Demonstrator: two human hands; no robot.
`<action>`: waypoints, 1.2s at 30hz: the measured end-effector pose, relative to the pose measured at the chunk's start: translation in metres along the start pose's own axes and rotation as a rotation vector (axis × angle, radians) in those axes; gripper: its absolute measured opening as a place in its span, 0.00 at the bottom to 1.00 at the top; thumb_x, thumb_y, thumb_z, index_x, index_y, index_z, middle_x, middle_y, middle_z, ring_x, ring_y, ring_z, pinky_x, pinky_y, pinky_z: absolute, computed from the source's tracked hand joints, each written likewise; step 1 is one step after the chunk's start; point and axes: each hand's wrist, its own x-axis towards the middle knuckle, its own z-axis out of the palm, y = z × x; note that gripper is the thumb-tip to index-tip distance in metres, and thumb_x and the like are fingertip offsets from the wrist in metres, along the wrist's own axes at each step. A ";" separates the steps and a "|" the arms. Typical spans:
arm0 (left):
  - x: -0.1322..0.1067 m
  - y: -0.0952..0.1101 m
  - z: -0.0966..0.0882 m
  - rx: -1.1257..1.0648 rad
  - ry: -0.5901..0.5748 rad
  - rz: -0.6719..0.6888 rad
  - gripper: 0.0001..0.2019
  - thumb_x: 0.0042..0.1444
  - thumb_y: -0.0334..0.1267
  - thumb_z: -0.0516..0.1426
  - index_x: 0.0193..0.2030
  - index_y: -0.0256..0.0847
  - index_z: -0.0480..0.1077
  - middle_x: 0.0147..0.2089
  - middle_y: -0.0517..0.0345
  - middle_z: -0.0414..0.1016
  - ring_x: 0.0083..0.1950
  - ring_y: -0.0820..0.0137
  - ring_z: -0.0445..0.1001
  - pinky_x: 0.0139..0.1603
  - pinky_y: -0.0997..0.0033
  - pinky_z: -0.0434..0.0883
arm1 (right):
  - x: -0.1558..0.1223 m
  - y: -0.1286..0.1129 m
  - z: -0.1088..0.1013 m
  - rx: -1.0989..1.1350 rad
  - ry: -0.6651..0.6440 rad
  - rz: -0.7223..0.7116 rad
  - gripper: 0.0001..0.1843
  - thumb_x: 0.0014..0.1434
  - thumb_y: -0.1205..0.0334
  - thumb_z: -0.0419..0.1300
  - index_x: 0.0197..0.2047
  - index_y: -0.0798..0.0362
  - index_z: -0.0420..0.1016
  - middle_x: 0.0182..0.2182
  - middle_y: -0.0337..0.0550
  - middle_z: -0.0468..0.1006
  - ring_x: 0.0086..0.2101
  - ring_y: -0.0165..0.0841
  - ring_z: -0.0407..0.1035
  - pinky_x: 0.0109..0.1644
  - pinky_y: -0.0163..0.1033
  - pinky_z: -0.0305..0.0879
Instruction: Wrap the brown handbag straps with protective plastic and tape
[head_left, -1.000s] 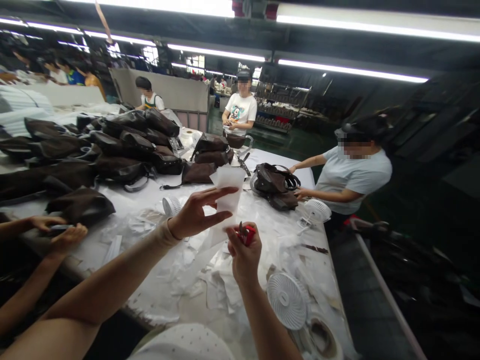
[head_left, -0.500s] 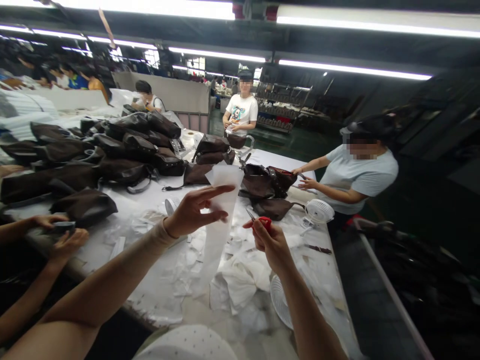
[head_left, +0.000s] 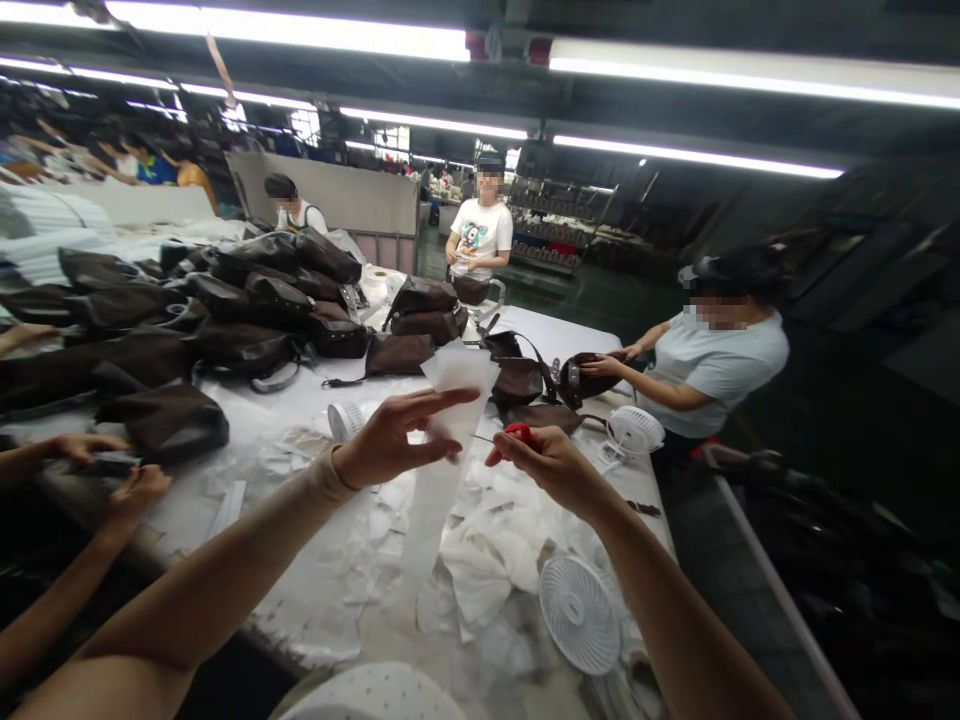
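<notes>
My left hand [head_left: 394,440] pinches the top of a long translucent white paper strip [head_left: 442,490] between thumb and fingers, and the strip hangs down over the table. My right hand [head_left: 544,465] grips red-handled scissors [head_left: 519,434], their thin blades pointing left toward the strip. The blades stay a little apart from the paper. Both hands are raised above scattered white paper scraps [head_left: 480,565] on a white-covered work table [head_left: 247,420].
Dark brown leather bags [head_left: 255,310] are piled on the table's left side. Small white fans [head_left: 579,614] stand among the scraps. A co-worker's hands [head_left: 112,470] work at the left edge. Another person across the table [head_left: 712,360] handles a bag [head_left: 581,380].
My right hand has risen slightly and turned the scissors flatter, toward the strip. The person at the right now holds a brown bag higher, apart from the others.
</notes>
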 end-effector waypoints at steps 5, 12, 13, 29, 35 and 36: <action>-0.001 0.001 0.002 -0.002 -0.013 0.003 0.27 0.52 0.37 0.64 0.60 0.40 0.67 0.53 0.43 0.75 0.29 0.77 0.73 0.25 0.81 0.70 | 0.004 -0.003 0.004 -0.003 0.003 -0.024 0.27 0.57 0.40 0.56 0.28 0.56 0.80 0.16 0.33 0.53 0.21 0.25 0.46 0.24 0.35 0.42; -0.001 0.003 0.005 0.028 -0.012 0.016 0.27 0.53 0.40 0.63 0.60 0.38 0.68 0.45 0.47 0.78 0.28 0.78 0.71 0.25 0.82 0.68 | 0.005 -0.007 0.007 0.011 0.015 -0.051 0.27 0.54 0.39 0.58 0.26 0.57 0.80 0.14 0.32 0.53 0.20 0.24 0.45 0.23 0.35 0.40; -0.001 0.003 0.005 0.032 -0.010 0.019 0.27 0.53 0.40 0.63 0.60 0.38 0.68 0.45 0.47 0.78 0.28 0.78 0.71 0.24 0.82 0.68 | 0.005 -0.007 0.007 0.009 0.020 -0.051 0.27 0.54 0.39 0.59 0.25 0.57 0.79 0.14 0.33 0.54 0.20 0.24 0.45 0.23 0.35 0.40; 0.000 0.005 0.011 -0.014 -0.034 0.033 0.28 0.53 0.38 0.63 0.61 0.37 0.67 0.44 0.47 0.78 0.33 0.74 0.72 0.28 0.79 0.68 | 0.005 -0.009 0.006 0.005 -0.004 -0.056 0.24 0.52 0.42 0.62 0.24 0.57 0.79 0.17 0.37 0.64 0.22 0.26 0.52 0.24 0.35 0.46; 0.002 0.006 0.012 -0.010 -0.035 0.039 0.28 0.53 0.38 0.63 0.61 0.39 0.66 0.43 0.49 0.78 0.33 0.74 0.72 0.25 0.82 0.66 | 0.007 -0.010 0.007 0.013 -0.011 -0.057 0.24 0.52 0.42 0.62 0.21 0.56 0.73 0.16 0.33 0.59 0.22 0.25 0.49 0.25 0.35 0.45; 0.002 0.006 0.013 -0.011 -0.040 0.042 0.28 0.53 0.37 0.63 0.61 0.39 0.66 0.43 0.49 0.78 0.33 0.74 0.72 0.25 0.82 0.66 | 0.007 -0.010 0.008 0.016 -0.017 -0.050 0.25 0.51 0.41 0.62 0.20 0.56 0.71 0.16 0.32 0.57 0.22 0.24 0.47 0.25 0.35 0.43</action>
